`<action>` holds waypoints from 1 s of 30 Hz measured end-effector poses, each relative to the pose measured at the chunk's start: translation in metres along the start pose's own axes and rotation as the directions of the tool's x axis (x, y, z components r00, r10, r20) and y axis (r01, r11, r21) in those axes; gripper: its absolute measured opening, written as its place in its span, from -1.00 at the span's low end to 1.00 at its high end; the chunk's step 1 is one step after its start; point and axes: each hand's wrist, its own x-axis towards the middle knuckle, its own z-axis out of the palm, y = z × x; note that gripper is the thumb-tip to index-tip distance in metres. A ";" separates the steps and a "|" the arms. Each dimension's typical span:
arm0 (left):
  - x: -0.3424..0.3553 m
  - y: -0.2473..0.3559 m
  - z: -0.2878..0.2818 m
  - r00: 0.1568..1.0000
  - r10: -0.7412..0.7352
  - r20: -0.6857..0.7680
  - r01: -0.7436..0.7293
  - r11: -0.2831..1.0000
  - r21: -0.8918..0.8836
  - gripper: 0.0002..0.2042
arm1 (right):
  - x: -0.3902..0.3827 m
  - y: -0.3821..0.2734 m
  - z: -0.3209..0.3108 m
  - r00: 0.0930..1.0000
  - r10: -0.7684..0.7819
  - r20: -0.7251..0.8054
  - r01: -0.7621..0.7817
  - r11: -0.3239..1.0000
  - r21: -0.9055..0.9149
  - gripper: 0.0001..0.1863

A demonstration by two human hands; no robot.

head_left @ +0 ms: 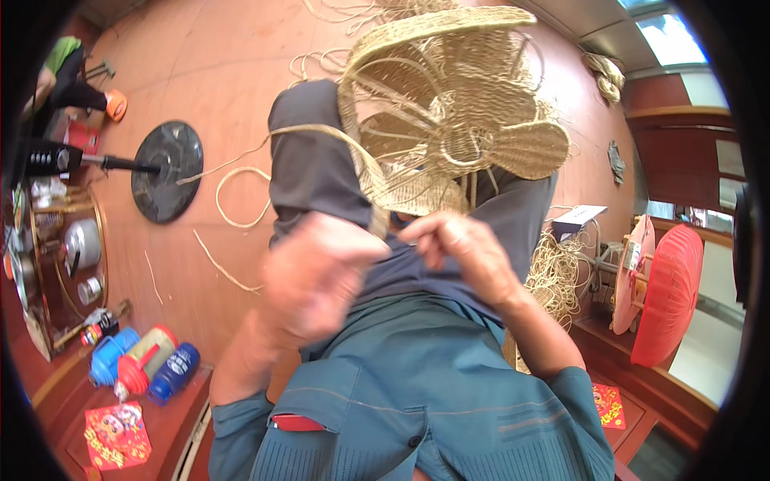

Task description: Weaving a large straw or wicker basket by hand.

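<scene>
A woven straw piece (489, 88) with rounded, petal-like panels and a ring-shaped opening rests across my knees. Its long braided edge (365, 164) runs down toward my lap, between my hands. My left hand (317, 276) is blurred by motion; its fingers look curled closed beside the lower end of that edge, and what they hold is hidden. Opposite it, my right hand (461, 248) has its fingers bent and pinched close to the edge's lower end. Whatever lies in that pinch is too small to make out. A loose straw cord (241, 172) trails over my left knee onto the floor.
A black round fan base (167, 172) stands on the floor at left. Bottles and a jug (148, 361) sit on a red bench, lower left. Tangled straw cord (557, 276) lies right of my leg, near a red plastic fan (670, 293). Another person's foot (116, 105) shows upper left.
</scene>
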 end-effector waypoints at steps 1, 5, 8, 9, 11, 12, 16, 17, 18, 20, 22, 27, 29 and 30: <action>0.003 0.004 0.016 0.994 0.006 0.109 0.003 0.997 -0.078 -0.81 | 0.002 0.007 0.008 0.997 -0.008 0.077 -0.005 0.985 0.171 -0.37; -0.010 0.003 0.027 0.934 -0.123 0.335 0.139 0.990 -0.025 -0.76 | 0.005 0.001 0.001 0.988 0.011 0.151 -0.081 0.881 0.466 -0.52; -0.014 -0.005 0.001 0.915 -0.346 0.206 0.329 0.937 0.113 -0.78 | 0.009 0.000 -0.023 0.997 -0.046 0.064 0.003 0.832 0.554 -0.58; -0.016 -0.011 -0.009 0.903 -0.416 0.109 0.393 0.901 0.182 -0.80 | 0.009 0.002 -0.033 0.998 -0.064 0.024 0.039 0.828 0.559 -0.60; -0.021 -0.028 -0.035 0.824 -0.564 -0.054 0.563 0.805 0.187 -0.83 | 0.008 0.007 -0.054 0.996 -0.080 -0.030 0.082 0.810 0.581 -0.62; -0.025 -0.039 -0.046 0.811 -0.564 -0.157 0.584 0.797 0.156 -0.83 | 0.007 0.004 -0.060 0.993 -0.078 -0.090 0.114 0.837 0.536 -0.63; -0.042 -0.075 -0.098 0.767 -0.554 -0.323 0.640 0.691 0.337 -0.83 | 0.002 0.001 -0.085 0.961 -0.131 -0.243 0.236 0.847 0.476 -0.66; -0.048 -0.087 -0.108 0.766 -0.547 -0.338 0.641 0.684 0.346 -0.83 | 0.002 0.006 -0.093 0.950 -0.153 -0.272 0.269 0.844 0.464 -0.67; -0.053 -0.095 -0.117 0.762 -0.539 -0.359 0.646 0.674 0.359 -0.82 | 0.000 0.005 -0.099 0.943 -0.154 -0.294 0.278 0.849 0.449 -0.67; -0.061 -0.107 -0.130 0.747 -0.557 -0.363 0.664 0.646 0.376 -0.83 | -0.001 0.006 -0.108 0.933 -0.164 -0.320 0.299 0.849 0.436 -0.66; -0.065 -0.113 -0.133 0.726 -0.594 -0.346 0.687 0.632 0.359 -0.83 | 0.000 0.006 -0.112 0.864 -0.239 -0.443 0.387 0.878 0.282 -0.65; -0.063 -0.113 -0.130 0.731 -0.599 -0.326 0.675 0.567 0.471 -0.81 | -0.002 -0.010 -0.113 0.778 -0.217 -0.589 0.508 0.769 0.388 -0.64; -0.059 -0.109 -0.124 0.655 -0.706 -0.270 0.717 0.467 0.517 -0.84 | -0.006 -0.007 -0.124 0.778 -0.227 -0.586 0.546 0.706 0.451 -0.63; -0.057 -0.106 -0.122 0.671 -0.695 -0.257 0.674 0.429 0.601 -0.84 | -0.007 -0.004 -0.133 0.787 -0.280 -0.549 0.578 0.645 0.500 -0.61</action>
